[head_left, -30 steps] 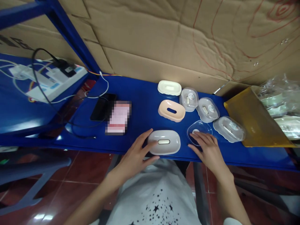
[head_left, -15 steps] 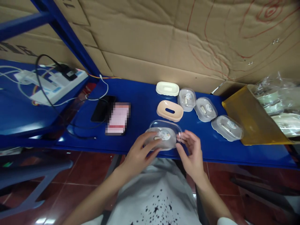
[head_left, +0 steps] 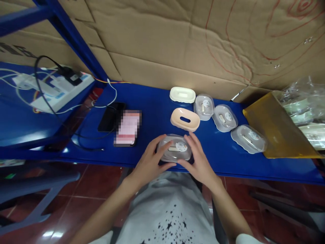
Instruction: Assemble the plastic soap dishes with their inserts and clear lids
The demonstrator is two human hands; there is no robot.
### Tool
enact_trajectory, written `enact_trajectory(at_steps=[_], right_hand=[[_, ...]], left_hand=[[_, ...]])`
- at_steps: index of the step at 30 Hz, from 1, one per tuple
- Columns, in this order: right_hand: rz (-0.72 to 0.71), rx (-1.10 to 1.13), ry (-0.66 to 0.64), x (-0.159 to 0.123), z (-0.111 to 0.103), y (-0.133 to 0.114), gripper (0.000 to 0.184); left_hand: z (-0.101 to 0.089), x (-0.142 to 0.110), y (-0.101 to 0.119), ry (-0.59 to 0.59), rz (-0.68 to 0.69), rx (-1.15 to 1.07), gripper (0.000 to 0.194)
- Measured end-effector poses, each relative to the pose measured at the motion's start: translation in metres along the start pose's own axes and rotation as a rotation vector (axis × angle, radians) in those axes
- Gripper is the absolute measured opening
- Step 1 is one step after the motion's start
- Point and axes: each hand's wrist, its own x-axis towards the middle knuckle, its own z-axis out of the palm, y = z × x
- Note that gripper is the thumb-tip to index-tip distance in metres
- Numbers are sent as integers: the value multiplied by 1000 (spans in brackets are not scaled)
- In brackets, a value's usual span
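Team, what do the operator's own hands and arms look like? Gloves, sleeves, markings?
Left hand and right hand are both ungloved, with no ring, watch, band or cable visible. Forearms are bare; a whitish left sleeve edge and right sleeve edge show at the bottom of the frame. Pale grey fabric top printed with dark stars.

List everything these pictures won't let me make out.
Head view: left end of the lidded dish, partly covered by the left grip.
Head view: print on its sticker, too small.
Head view: screen of the phone, pixelated.
Head view: bagged items, cut off by the right edge.
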Motion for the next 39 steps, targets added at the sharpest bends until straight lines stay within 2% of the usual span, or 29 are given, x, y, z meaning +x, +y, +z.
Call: enact_trajectory(at_steps=[3,7,12,17,19,21,25,28,30,33,36,38,39], right_hand=[[-130,-36,-113,1,-6,3,70],[-247,-91,-162,0,-16,7,66],[-272,-198,-183,-5,-18,14,68],[-284,-321,-160,-18,-28,18,72],[-253,-379,-106,-29,-39,24,71],[-185,-451,-5,-42,-51,33,70],[19,-617,283,-60,-62,50,63],[44,-682,411,-59,-62,50,58],[-24,-663,384,-49,-62,44,57],[-185,-585,223,-10,-64,33,54],[-267,-575,28,62,-62,27,48],[-182,-649,-110,121,-58,26,49],[-166,-659,-136,149,-56,27,50]], left_hand=[[-1,-4,-2,-1,18,-32,82],[-4,-6,-5,-18,43,-122,76],[-4,-4,-4,-84,21,-162,71],[-15,1,0,-236,-21,-199,73],[-19,12,0,-271,-23,-174,70],[-17,31,-1,-245,11,-96,66],[2,83,-1,-129,70,156,65],[12,105,2,-128,70,291,58],[11,100,4,-148,90,332,43],[1,72,6,-131,105,328,24],[-10,39,5,-122,90,275,19],[-14,23,4,-113,70,240,19],[-15,17,3,-101,61,227,19]])
